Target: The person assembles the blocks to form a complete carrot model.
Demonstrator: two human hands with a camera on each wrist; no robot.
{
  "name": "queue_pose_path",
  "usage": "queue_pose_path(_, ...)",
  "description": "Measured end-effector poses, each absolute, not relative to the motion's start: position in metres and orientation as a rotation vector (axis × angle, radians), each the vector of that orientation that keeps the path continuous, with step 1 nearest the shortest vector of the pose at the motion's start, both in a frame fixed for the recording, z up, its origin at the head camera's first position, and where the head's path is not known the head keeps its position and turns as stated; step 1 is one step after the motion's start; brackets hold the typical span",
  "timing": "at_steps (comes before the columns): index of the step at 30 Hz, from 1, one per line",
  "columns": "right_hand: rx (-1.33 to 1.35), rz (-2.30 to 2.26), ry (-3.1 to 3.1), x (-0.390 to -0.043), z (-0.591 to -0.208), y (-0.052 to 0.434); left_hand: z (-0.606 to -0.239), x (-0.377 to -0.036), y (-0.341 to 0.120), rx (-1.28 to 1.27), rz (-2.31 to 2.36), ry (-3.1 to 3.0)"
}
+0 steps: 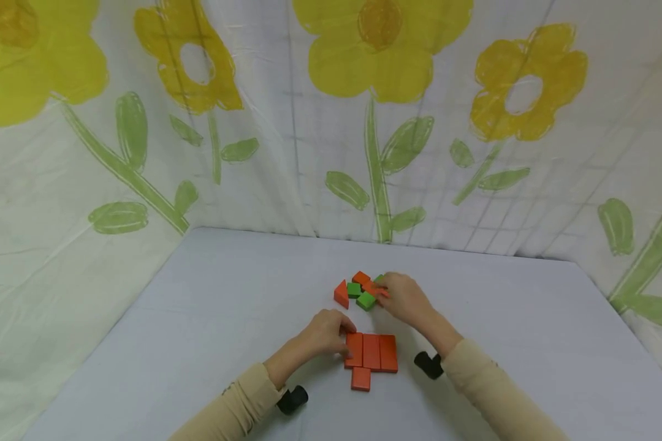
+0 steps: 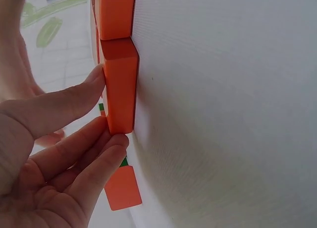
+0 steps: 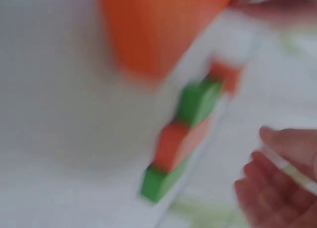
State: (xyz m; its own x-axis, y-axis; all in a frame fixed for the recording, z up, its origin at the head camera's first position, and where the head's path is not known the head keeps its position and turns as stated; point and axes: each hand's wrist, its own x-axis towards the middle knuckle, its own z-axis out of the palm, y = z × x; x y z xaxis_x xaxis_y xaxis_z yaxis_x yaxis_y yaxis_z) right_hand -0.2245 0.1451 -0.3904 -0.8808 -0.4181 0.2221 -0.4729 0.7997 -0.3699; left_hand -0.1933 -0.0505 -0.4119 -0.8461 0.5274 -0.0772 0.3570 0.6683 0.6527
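Resting against the left edge of a flat group of orange blocks (image 1: 371, 351) just below the middle of the head view, the left hand (image 1: 325, 334) has its fingers (image 2: 74, 101) fairly straight and laid side by side, their tips pressing on the outer face of the nearest orange block (image 2: 121, 89) without curling round it. That group is three long blocks lying flat and touching side by side on the bench (image 1: 198, 318), with a small orange block (image 1: 360, 378) set against their near edge, lower in the frame. In the left wrist view a further orange block (image 2: 123, 188) shows near the bottom of the frame, below the fingertips. The right hand (image 1: 405, 298) is a little above and to the right of the group, at the right side of a loose pile of blocks (image 1: 360, 289) near the centre of the frame; it covers part of the pile, and its fingers seem to touch an orange piece there, but whether they pinch it cannot be told. The pile holds green blocks (image 1: 366, 300) and orange ones, with an orange triangular block (image 1: 341, 294) at its left end. The right wrist view is badly blurred: it shows only orange and green shapes in a row (image 3: 185, 134) and loosely curved fingers (image 3: 277, 188) in the lower right corner. Behind the bench hangs a pale cloth with yellow flowers (image 1: 380, 49).
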Motion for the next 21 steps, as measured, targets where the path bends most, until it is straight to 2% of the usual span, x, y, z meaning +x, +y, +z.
queue_pose_path(3,0.834,0.523,-2.850,-0.256,-0.397,0.147,-0.411,-0.193,-0.051,0.692,0.945,2.622)
queue_pose_path(7,0.925,0.421,-2.935,-0.279,-0.402,0.143,-0.411,-0.191,-0.050,0.670,0.953,2.615)
queue_pose_path(12,1.019,0.276,-3.003,-0.291,-0.404,0.133,-0.411,-0.190,-0.048,0.651,0.934,2.630)
queue_pose_path(21,0.950,0.211,-3.071,-0.299,-0.403,0.126,-0.410,-0.191,-0.046,0.602,0.918,2.643)
